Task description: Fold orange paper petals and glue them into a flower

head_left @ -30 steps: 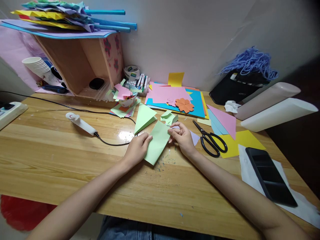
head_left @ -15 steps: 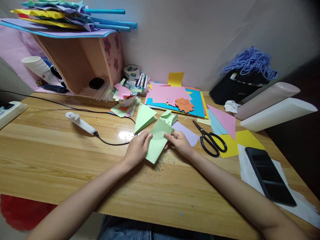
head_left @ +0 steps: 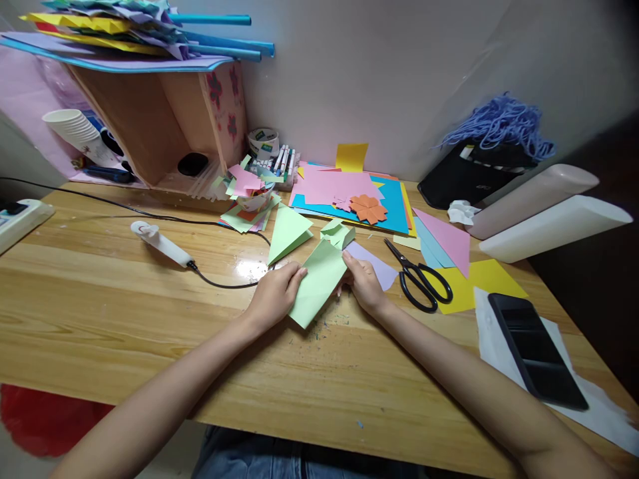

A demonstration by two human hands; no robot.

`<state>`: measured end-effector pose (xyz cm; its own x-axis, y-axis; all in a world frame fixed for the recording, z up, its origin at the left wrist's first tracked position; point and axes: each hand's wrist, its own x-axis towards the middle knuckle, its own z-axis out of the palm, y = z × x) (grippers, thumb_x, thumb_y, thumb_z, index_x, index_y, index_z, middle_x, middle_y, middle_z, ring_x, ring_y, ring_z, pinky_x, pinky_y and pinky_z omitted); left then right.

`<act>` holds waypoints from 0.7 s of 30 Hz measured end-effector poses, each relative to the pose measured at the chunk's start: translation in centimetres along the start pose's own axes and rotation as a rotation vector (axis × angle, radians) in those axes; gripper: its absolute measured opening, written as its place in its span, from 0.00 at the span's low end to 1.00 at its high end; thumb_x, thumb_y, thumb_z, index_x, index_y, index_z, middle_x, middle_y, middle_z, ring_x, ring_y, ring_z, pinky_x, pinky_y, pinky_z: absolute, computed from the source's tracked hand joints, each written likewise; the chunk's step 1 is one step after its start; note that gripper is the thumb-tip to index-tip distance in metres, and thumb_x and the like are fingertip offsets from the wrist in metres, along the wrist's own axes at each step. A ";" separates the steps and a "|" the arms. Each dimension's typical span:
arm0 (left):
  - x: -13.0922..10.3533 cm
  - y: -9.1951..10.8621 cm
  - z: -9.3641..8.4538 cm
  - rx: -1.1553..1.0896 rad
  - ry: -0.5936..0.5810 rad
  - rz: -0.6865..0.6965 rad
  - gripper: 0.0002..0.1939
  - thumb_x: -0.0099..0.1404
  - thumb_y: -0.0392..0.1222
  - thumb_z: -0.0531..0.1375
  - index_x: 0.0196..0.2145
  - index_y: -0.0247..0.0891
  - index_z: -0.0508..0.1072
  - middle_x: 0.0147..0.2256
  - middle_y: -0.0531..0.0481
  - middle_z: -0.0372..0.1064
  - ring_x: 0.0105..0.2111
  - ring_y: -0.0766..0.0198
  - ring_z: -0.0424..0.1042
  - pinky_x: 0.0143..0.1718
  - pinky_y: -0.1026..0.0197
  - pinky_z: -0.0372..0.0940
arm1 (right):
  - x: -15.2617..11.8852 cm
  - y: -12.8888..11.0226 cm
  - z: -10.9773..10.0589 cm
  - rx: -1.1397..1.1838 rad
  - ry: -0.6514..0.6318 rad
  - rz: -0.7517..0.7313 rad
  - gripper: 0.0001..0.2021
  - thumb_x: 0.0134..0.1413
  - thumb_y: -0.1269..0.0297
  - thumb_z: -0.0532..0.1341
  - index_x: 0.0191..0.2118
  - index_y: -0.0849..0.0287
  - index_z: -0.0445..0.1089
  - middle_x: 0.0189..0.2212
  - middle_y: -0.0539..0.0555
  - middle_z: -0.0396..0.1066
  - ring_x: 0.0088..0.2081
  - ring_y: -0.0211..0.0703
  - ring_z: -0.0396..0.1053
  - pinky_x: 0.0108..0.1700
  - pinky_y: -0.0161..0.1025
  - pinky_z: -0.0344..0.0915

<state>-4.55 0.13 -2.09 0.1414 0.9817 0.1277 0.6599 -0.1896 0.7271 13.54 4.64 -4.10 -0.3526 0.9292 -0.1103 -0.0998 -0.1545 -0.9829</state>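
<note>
Between my hands is a folded sheet of pale green paper [head_left: 318,283], tilted and lifted a little off the table. My left hand [head_left: 277,293] pinches its left edge, thumb on top. At the upper right corner, my right hand [head_left: 363,283] grips the paper between thumb and fingers; some of those fingers are hidden behind it. Just beyond lie a folded green paper triangle [head_left: 288,233] and a small folded green paper piece [head_left: 337,234]. A purple sheet [head_left: 373,265] lies partly behind my right hand.
Black-handled scissors [head_left: 419,276] lie right of my right hand, by yellow paper [head_left: 492,283] and a phone [head_left: 539,349]. A white corded device [head_left: 162,245] lies left. Behind are a paper-scrap bowl [head_left: 254,201], stacked coloured sheets [head_left: 339,186] with an orange paper flower [head_left: 368,209], and a cardboard box [head_left: 224,120].
My right hand has slid up along the paper's right edge to its upper corner. The paper has turned slightly and shows a wider face. My left hand keeps its hold.
</note>
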 end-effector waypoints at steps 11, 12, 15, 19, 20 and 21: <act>0.8 -0.8 -2.5 -0.205 -0.231 -0.070 0.13 0.57 0.48 0.56 0.25 0.36 0.72 0.23 0.53 0.66 0.23 0.69 0.62 0.21 0.68 0.53 | -0.6 -0.6 -0.3 -0.289 -0.248 0.118 0.14 0.45 0.55 0.62 0.30 0.63 0.71 0.22 0.49 0.68 0.23 0.34 0.63 0.24 0.30 0.59; 0.9 -0.9 -2.6 -0.262 -0.172 -0.133 0.13 0.56 0.49 0.58 0.28 0.36 0.73 0.26 0.51 0.69 0.24 0.68 0.64 0.22 0.68 0.55 | -0.6 -0.6 -0.3 -0.280 -0.188 0.094 0.14 0.46 0.55 0.62 0.30 0.63 0.70 0.22 0.49 0.68 0.22 0.33 0.63 0.22 0.30 0.58; 1.1 -0.7 -2.7 -0.535 -0.072 -0.374 0.20 0.51 0.51 0.62 0.38 0.34 0.72 0.36 0.45 0.72 0.29 0.64 0.71 0.26 0.65 0.63 | -0.6 -0.4 0.0 -0.235 0.046 -0.009 0.14 0.46 0.54 0.61 0.29 0.62 0.68 0.19 0.48 0.65 0.18 0.32 0.60 0.18 0.30 0.57; 0.7 0.5 -1.8 -0.931 -0.248 -0.554 0.25 0.50 0.53 0.63 0.39 0.29 0.71 0.37 0.37 0.72 0.34 0.57 0.74 0.33 0.61 0.68 | -1.1 -0.5 0.6 -0.174 0.190 -0.120 0.14 0.49 0.54 0.59 0.35 0.60 0.66 0.18 0.46 0.63 0.15 0.34 0.60 0.14 0.31 0.58; 0.4 0.8 -1.4 -0.966 -0.252 -0.547 0.25 0.49 0.51 0.64 0.39 0.29 0.71 0.37 0.36 0.73 0.35 0.57 0.74 0.34 0.60 0.69 | -1.3 -0.5 0.7 -0.171 0.190 -0.131 0.14 0.50 0.54 0.58 0.36 0.59 0.66 0.18 0.46 0.63 0.15 0.34 0.61 0.15 0.32 0.59; 0.1 1.2 -0.9 -0.965 -0.224 -0.524 0.25 0.48 0.50 0.65 0.40 0.30 0.70 0.38 0.37 0.73 0.35 0.57 0.74 0.35 0.59 0.69 | -1.5 -0.5 0.9 -0.173 0.180 -0.138 0.13 0.51 0.54 0.58 0.36 0.59 0.66 0.18 0.46 0.63 0.15 0.35 0.61 0.15 0.32 0.59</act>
<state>-4.42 0.07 -0.63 0.2077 0.8922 -0.4011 -0.1583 0.4353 0.8862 13.33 3.01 -3.35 -0.1748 0.9845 0.0170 0.0307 0.0227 -0.9993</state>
